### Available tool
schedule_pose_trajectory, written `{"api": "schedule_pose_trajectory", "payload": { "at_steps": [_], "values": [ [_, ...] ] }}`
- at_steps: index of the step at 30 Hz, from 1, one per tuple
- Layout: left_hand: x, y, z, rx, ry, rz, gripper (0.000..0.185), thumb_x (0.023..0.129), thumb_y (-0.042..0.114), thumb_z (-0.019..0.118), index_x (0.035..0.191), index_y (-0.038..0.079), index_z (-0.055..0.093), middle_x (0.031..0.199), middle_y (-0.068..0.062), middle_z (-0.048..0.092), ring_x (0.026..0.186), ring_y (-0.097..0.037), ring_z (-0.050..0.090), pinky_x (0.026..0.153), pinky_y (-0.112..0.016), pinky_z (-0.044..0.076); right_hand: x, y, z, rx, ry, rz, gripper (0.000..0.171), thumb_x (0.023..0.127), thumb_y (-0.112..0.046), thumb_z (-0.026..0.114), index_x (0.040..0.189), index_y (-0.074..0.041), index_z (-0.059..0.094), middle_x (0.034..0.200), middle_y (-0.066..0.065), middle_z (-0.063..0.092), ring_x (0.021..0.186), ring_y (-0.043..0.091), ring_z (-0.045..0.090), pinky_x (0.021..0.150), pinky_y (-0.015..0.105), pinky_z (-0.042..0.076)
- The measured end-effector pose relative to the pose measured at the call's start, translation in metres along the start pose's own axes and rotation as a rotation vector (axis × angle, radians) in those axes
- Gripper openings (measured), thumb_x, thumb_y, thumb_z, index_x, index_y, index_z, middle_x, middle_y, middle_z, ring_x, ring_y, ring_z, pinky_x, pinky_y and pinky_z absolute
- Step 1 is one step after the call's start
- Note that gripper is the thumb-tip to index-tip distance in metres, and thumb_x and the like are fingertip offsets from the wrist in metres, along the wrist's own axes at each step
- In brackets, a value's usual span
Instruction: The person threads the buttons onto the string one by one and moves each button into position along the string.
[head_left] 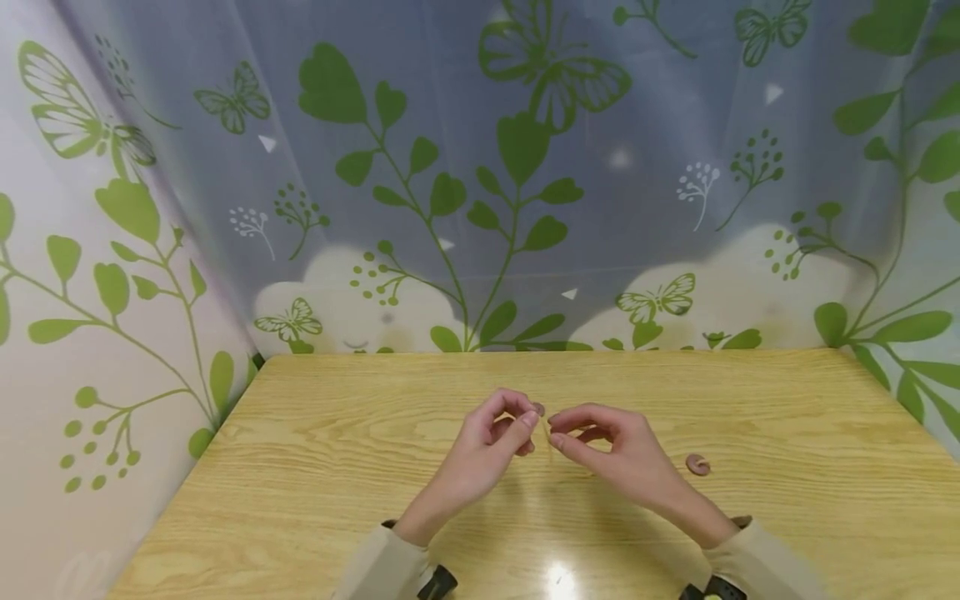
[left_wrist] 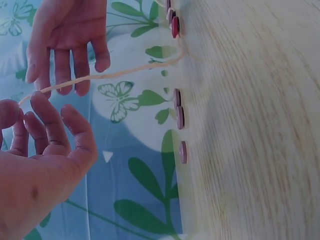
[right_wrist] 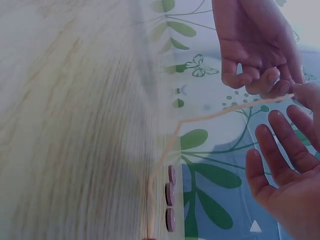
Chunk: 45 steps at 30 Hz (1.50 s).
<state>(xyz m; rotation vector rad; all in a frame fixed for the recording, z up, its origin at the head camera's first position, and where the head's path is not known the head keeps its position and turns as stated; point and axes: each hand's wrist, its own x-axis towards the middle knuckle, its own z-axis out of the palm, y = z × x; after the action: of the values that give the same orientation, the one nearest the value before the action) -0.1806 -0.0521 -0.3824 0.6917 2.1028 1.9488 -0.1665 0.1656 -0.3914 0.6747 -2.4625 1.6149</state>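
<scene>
Both hands meet above the middle of the wooden table (head_left: 315, 467), fingertips nearly touching. The left hand (head_left: 491, 442) pinches one end of a thin pale string (left_wrist: 115, 75) between thumb and forefinger, its other fingers loosely curled. The right hand (head_left: 611, 450) pinches the same string just beside it, with the remaining fingers spread and relaxed. From the pinch the string (right_wrist: 210, 117) runs down to the tabletop and bends along it. Several small reddish-brown buttons (left_wrist: 179, 117) lie on the table close to where the string touches down; in the head view only one button (head_left: 697, 464) shows clearly, just right of the right hand. Beige sleeves (head_left: 378, 562) cover both forearms. A curtain (head_left: 480, 167) printed with green leaves and butterflies hangs behind the table
</scene>
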Motion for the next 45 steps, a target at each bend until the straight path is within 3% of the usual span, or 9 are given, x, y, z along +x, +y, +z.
{"api": "schedule_pose_trajectory", "payload": {
  "at_steps": [5,10,16,20,24,27,31,38,45],
  "values": [
    [0.0001,0.0012,0.0020,-0.003,-0.001,0.007,0.022,0.108,0.016,0.051,0.119,-0.003,0.055,0.121,-0.024,0.055,0.086,-0.011,0.061,0.083,-0.020,0.054,0.0036,-0.0014,0.0039,0.007,0.002,-0.006,0.013,0.096,-0.017,0.073,0.108,-0.013,0.076,0.106,0.005,0.077,0.091,0.013,0.072,0.080,0.028,0.060],
    [-0.0004,0.0013,0.0018,-0.004,-0.006,0.001,0.023,0.108,0.016,0.051,0.120,-0.004,0.054,0.128,-0.026,0.054,0.086,-0.008,0.062,0.083,-0.020,0.054,0.0041,-0.0021,0.0039,0.000,0.006,-0.025,0.009,0.097,-0.013,0.070,0.104,-0.015,0.076,0.102,0.003,0.076,0.087,0.010,0.071,0.078,0.029,0.059],
    [-0.0003,0.0002,0.0015,0.006,-0.007,-0.011,0.022,0.108,0.016,0.050,0.119,-0.003,0.055,0.128,-0.021,0.055,0.087,-0.010,0.062,0.084,-0.021,0.054,0.0042,-0.0037,0.0040,0.109,-0.002,0.024,0.008,0.100,-0.007,0.064,0.104,-0.006,0.070,0.100,0.012,0.074,0.087,0.010,0.071,0.078,0.028,0.060],
    [0.0009,-0.0009,0.0020,0.024,-0.016,-0.012,0.023,0.109,0.017,0.050,0.120,-0.002,0.055,0.124,-0.017,0.055,0.082,-0.008,0.061,0.082,-0.020,0.053,0.0054,-0.0054,0.0042,0.160,0.003,0.048,0.008,0.102,-0.008,0.062,0.107,-0.002,0.066,0.088,0.014,0.070,0.074,0.015,0.071,0.064,0.029,0.059],
    [0.0011,-0.0014,0.0025,0.032,-0.022,-0.007,0.024,0.109,0.018,0.049,0.121,-0.003,0.054,0.124,-0.019,0.055,0.080,-0.007,0.060,0.080,-0.020,0.053,0.0051,-0.0055,0.0043,0.167,0.012,0.045,0.011,0.102,-0.007,0.060,0.110,0.000,0.064,0.071,0.007,0.058,0.052,0.010,0.053,0.047,0.027,0.046],
    [0.0007,-0.0014,0.0025,0.026,-0.024,-0.012,0.024,0.109,0.017,0.049,0.121,-0.004,0.054,0.127,-0.021,0.054,0.080,-0.006,0.060,0.080,-0.020,0.053,0.0042,-0.0047,0.0045,0.139,0.033,0.037,0.011,0.101,-0.007,0.063,0.110,-0.001,0.065,0.063,-0.002,0.045,0.048,0.005,0.037,0.045,0.024,0.038],
    [0.0006,-0.0024,0.0020,0.018,-0.019,-0.024,0.024,0.109,0.016,0.049,0.121,-0.005,0.053,0.131,-0.023,0.053,0.081,-0.006,0.060,0.082,-0.019,0.053,0.0037,-0.0039,0.0047,0.096,0.067,0.013,0.010,0.098,-0.011,0.068,0.107,-0.007,0.068,0.061,-0.006,0.035,0.048,0.002,0.029,0.046,0.023,0.033],
    [0.0012,-0.0033,0.0023,0.027,-0.040,-0.028,0.025,0.109,0.017,0.049,0.122,-0.005,0.053,0.129,-0.027,0.052,0.081,-0.007,0.060,0.081,-0.020,0.052,0.0019,-0.0033,0.0036,0.094,0.063,-0.011,0.011,0.097,-0.011,0.070,0.106,-0.004,0.072,0.055,-0.002,0.034,0.044,-0.003,0.022,0.040,0.021,0.026],
    [0.0026,-0.0026,0.0064,0.031,-0.034,-0.032,0.023,0.108,0.014,0.050,0.123,-0.003,0.054,0.112,-0.015,0.055,0.081,-0.008,0.061,0.079,-0.020,0.053,0.0011,-0.0041,0.0011,0.106,0.048,0.033,0.010,0.100,-0.014,0.066,0.103,-0.007,0.072,0.058,-0.009,0.045,0.043,-0.002,0.022,0.039,0.020,0.024]
  ]
}}
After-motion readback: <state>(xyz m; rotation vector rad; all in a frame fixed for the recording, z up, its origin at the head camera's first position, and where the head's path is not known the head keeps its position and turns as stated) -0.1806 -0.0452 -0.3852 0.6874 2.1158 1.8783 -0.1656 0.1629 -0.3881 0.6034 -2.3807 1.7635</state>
